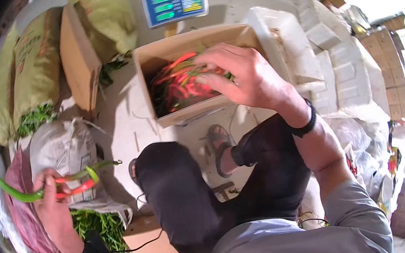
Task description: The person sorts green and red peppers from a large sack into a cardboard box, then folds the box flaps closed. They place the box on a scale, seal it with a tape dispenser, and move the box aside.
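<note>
My left hand (51, 193) is closed around a few chili peppers at the left. A long green chili pepper (10, 187) sticks out past one side of the hand, and a red chili pepper (82, 188) with a green stem points out the other way. My right hand (250, 75) is over the cardboard box (189, 38), thumb and fingers apart and curved down toward the peppers. Inside the box lies a pile of mostly red chili peppers (184, 90) with some green ones. Part of the pile is hidden behind my right hand.
A digital scale display (176, 5) stands behind the box. White foam boxes (287, 43) are at its right. Woven sacks (36, 62) and a cardboard panel (80, 61) stand at the left. Green peppers (99, 225) fill an open bag below my left hand. My knees are in front.
</note>
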Tool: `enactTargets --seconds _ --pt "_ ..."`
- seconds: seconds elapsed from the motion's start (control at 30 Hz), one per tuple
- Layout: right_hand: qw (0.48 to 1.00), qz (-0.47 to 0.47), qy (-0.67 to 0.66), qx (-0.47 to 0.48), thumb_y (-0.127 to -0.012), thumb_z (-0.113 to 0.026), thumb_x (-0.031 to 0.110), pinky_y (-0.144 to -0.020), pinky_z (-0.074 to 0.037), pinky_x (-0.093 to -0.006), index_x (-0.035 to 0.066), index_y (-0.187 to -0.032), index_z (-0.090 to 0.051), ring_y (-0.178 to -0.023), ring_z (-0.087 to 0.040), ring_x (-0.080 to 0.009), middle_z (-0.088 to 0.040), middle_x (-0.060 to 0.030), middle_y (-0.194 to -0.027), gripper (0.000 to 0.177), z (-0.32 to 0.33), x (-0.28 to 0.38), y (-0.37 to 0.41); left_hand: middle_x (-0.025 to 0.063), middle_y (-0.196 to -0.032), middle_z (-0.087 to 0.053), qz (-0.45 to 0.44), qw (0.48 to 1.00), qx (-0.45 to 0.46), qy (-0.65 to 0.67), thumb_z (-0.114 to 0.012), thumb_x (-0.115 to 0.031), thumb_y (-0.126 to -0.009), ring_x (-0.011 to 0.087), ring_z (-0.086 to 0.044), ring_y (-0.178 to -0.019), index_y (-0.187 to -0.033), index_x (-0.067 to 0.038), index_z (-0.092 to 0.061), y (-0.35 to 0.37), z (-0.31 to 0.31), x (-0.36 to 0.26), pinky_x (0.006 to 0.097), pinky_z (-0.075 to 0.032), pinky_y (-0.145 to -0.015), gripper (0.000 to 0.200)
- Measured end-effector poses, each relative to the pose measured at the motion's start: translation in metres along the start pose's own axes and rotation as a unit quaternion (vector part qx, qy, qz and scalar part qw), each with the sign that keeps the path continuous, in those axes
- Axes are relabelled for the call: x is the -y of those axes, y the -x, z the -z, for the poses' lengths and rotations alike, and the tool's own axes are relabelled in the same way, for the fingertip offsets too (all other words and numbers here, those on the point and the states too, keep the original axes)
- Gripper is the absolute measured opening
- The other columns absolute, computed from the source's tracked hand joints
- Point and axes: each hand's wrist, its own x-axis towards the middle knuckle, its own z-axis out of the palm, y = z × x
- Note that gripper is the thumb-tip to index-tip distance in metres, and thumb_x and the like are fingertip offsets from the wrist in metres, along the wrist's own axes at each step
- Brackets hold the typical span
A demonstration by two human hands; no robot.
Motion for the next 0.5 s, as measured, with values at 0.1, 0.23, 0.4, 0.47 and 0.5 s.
enactTargets --seconds 0.1,0.23,0.4,0.47,0.5 --pt "0.999 -0.002 0.031 -0.043 -0.089 -0.071 0.017 -0.071 -0.057 -0.0351 0.006 -0.104 -0.067 -0.082 -0.071 -0.0215 -0.07 -0.0109 -0.095 0.019 0.054 -0.017 0.017 0.0062 -0.104 -0.059 -0.014 0.976 -0.051 0.21 -0.062 -0.011 -0.096 0.0131 -0.053 -0.079 -0.118 0.0 -0.059 -0.016 -0.116 -0.033 0.0242 -0.044 -0.066 0.025" --pt "0.974 -0.094 -0.014 -0.206 -0.088 -0.071 0.011 -0.068 -0.054 -0.0286 0.003 -0.099 -0.066 -0.072 -0.068 -0.0161 -0.07 -0.009 -0.087 0.014 0.06 -0.026 0.016 0.0068 -0.107 -0.06 0.001 0.923 0.146 0.355 -0.063 -0.008 -0.096 0.0165 -0.055 -0.08 -0.123 0.003 -0.059 -0.048 -0.2 -0.085 0.0272 -0.048 -0.074 0.03" --pt "0.939 -0.15 -0.097 -0.293 -0.087 -0.071 0.009 -0.066 -0.053 -0.0263 0.003 -0.095 -0.067 -0.072 -0.066 -0.0112 -0.069 -0.0063 -0.081 0.01 0.074 -0.039 0.023 0.0144 -0.112 -0.063 0.13 0.911 0.193 0.34 -0.063 -0.013 -0.095 0.0252 -0.064 -0.103 -0.124 0.006 -0.056 -0.075 -0.311 -0.044 0.0329 -0.055 -0.086 0.035" --pt "0.94 -0.167 -0.096 -0.282 -0.087 -0.071 0.008 -0.066 -0.053 -0.0262 0.002 -0.095 -0.067 -0.071 -0.066 -0.0114 -0.069 -0.0065 -0.082 0.011 0.077 -0.039 0.026 0.0202 -0.117 -0.063 0.225 0.913 0.204 0.272 -0.064 -0.016 -0.095 0.0317 -0.064 -0.107 -0.126 0.006 -0.054 -0.064 -0.325 -0.027 0.0348 -0.055 -0.093 0.039" --pt "0.943 -0.161 -0.099 -0.274 -0.087 -0.071 0.008 -0.066 -0.053 -0.0261 0.002 -0.095 -0.067 -0.071 -0.066 -0.0115 -0.069 -0.0065 -0.082 0.011 0.077 -0.04 0.026 0.0221 -0.119 -0.062 0.251 0.922 0.18 0.233 -0.064 -0.018 -0.095 0.0355 -0.064 -0.108 -0.126 0.007 -0.053 -0.054 -0.325 -0.02 0.0375 -0.056 -0.093 0.042"
